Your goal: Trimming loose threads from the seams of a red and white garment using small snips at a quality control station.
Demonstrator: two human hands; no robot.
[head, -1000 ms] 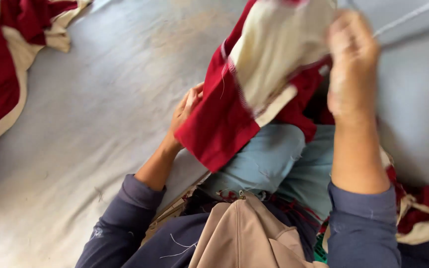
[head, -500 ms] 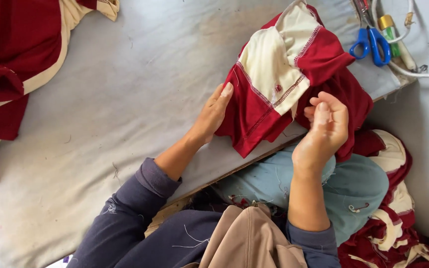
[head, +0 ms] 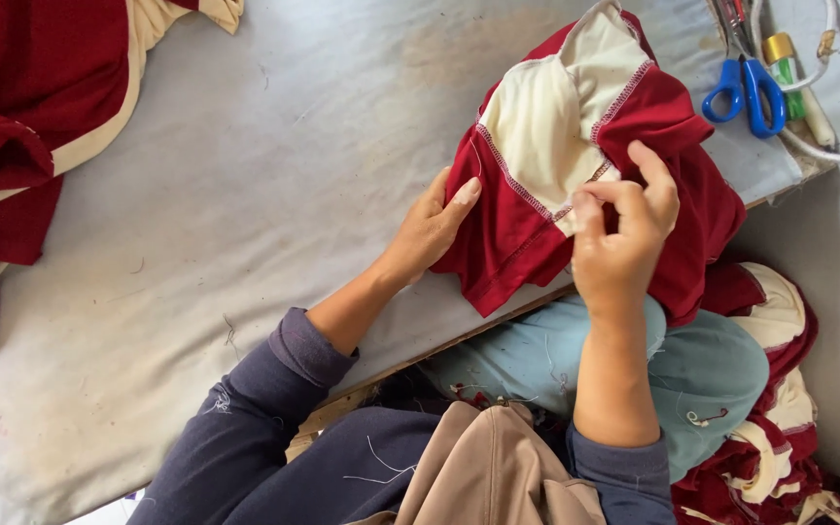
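A dark red and cream garment (head: 576, 156) with stitched seams lies bunched on the grey padded table (head: 274, 175), near its front edge. My left hand (head: 430, 228) grips the garment's left side, thumb on top of the red cloth. My right hand (head: 624, 233) pinches the fabric at the seam where the cream panel meets the red, fingers closed on the cloth.
Another red and cream garment (head: 21, 126) is heaped at the table's far left. Blue-handled scissors (head: 749, 83), a small green tube and a white cord lie at the top right. More red and cream pieces (head: 780, 418) are piled beside my knee.
The garment has come down from in front of the camera onto the table. My right hand lowered and now pinches its seam; the view shifted left, showing the scissors.
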